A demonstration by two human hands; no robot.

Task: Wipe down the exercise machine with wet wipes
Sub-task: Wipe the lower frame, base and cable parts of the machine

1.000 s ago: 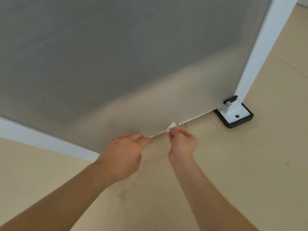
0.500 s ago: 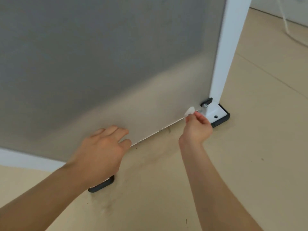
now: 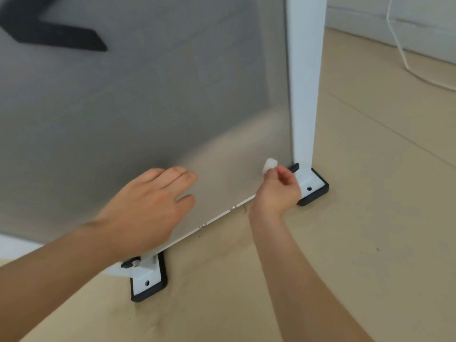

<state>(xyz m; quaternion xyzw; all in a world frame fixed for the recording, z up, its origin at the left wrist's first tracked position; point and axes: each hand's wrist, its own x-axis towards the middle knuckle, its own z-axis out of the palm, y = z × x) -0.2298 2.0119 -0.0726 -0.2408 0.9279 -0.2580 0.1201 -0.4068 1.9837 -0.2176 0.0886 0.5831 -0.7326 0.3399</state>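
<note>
The exercise machine's grey panel (image 3: 148, 99) fills the upper left, framed on the right by a white upright post (image 3: 304, 82) that ends in a white foot plate (image 3: 312, 187) on a black pad. My right hand (image 3: 277, 191) pinches a small bunched white wet wipe (image 3: 269, 164) against the panel's lower right corner, beside the post. My left hand (image 3: 148, 208) lies flat with straight fingers on the lower part of the panel, holding nothing.
A second white foot plate (image 3: 148, 280) with a black pad sits at the panel's lower left corner. A black angled mark (image 3: 54, 33) shows on the panel at top left. Beige floor (image 3: 370, 218) spreads to the right; a thin white cord (image 3: 404, 58) hangs by the far wall.
My right hand slid the wipe rightwards along the panel's bottom edge to the post. My left hand opened flat against the panel. The view shifted, bringing both foot plates into sight.
</note>
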